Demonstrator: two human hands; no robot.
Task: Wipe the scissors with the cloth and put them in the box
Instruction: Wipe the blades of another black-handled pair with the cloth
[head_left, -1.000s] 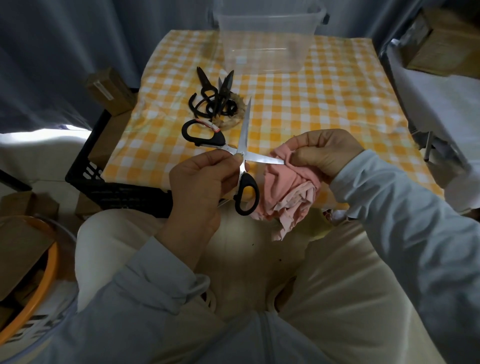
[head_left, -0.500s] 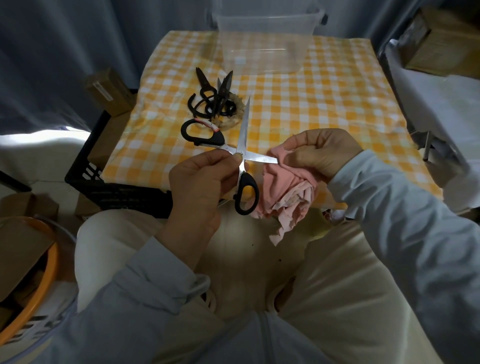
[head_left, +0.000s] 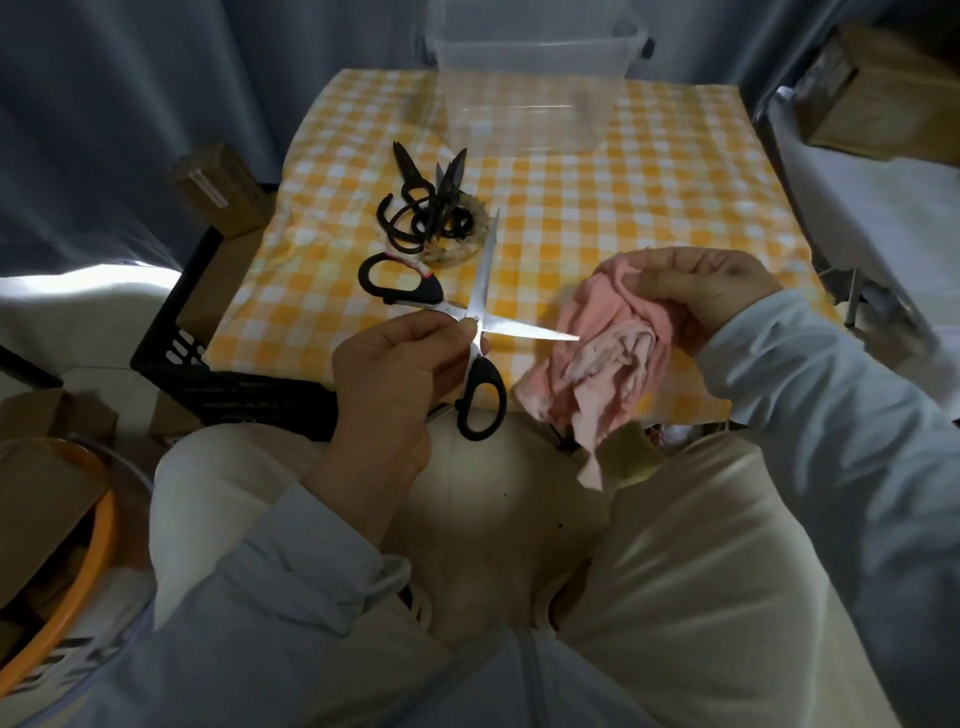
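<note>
Left fingers (head_left: 421, 332) pinch the scissors (head_left: 519, 330) at the pivot. The left hand (head_left: 387, 379) holds them up over the near edge of the surface (head_left: 675, 208), above the lap.

Blades are wide open in an X. One points far, the other points right, with its tip at the edge of the cloth (head_left: 608, 358). Can't tell if tip and cloth actually touch. One black handle loop sits far-left of the pivot, the other hangs on the near side.

Right fingers (head_left: 670, 275) are curled round the bunched pink cloth. The right hand (head_left: 711, 296) is just right of that blade tip, and a cloth tail hangs down off the near edge.

Further out, a pile of black scissors (head_left: 423, 213) lies on the surface, beyond the held pair. A clear box (head_left: 535, 67) stands upright at the far edge. A black crate (head_left: 208, 374) sits left of the surface.
</note>
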